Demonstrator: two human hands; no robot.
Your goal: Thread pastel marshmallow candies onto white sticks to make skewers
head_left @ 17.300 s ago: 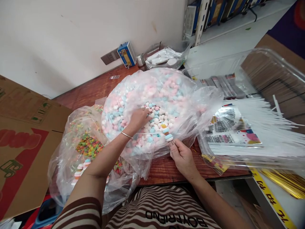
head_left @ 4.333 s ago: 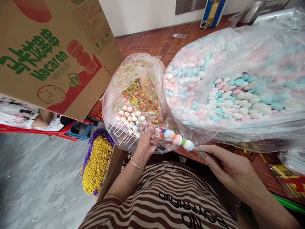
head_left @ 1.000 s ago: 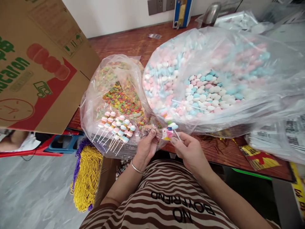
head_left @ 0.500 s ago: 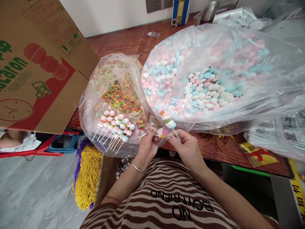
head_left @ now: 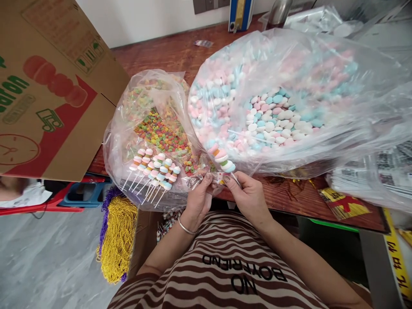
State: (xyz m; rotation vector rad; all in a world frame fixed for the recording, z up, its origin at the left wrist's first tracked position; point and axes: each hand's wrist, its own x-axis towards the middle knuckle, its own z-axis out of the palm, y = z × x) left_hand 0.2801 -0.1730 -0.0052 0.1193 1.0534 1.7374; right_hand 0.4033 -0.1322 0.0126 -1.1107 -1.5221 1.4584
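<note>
The skewer (head_left: 221,159) lies just beyond the gap between the hands, tilted across it, its long axis running roughly from 11 o'clock at the sweet end to 5 o'clock at the stick end. The right hand (head_left: 251,197) is the nearer, at the stick end, gripping the stick between closed thumb and fingers. From the sweets, the left hand (head_left: 200,195) sits at about 7 o'clock, apart from them, its thumb and finger pinched on a wrapper (head_left: 220,177). That wrapper bridges the hands crosswise, 9 to 3 o'clock, below the sweets; the right fingertips touch its other end. Another printed wrapper (head_left: 190,182) pokes out at the left hand's 10 o'clock side.

Farther out, at the skewer's 9 o'clock, a row of skewers (head_left: 162,172) rests on the ring bag (head_left: 117,128), sticks towards 7 o'clock and sweets towards 1. The sweet bag (head_left: 322,86) spreads from 12 round to 3 o'clock on the bench (head_left: 144,49). The carton (head_left: 71,128) stands at 10 o'clock, and gold beads (head_left: 119,236) are at 8, below bench level.
</note>
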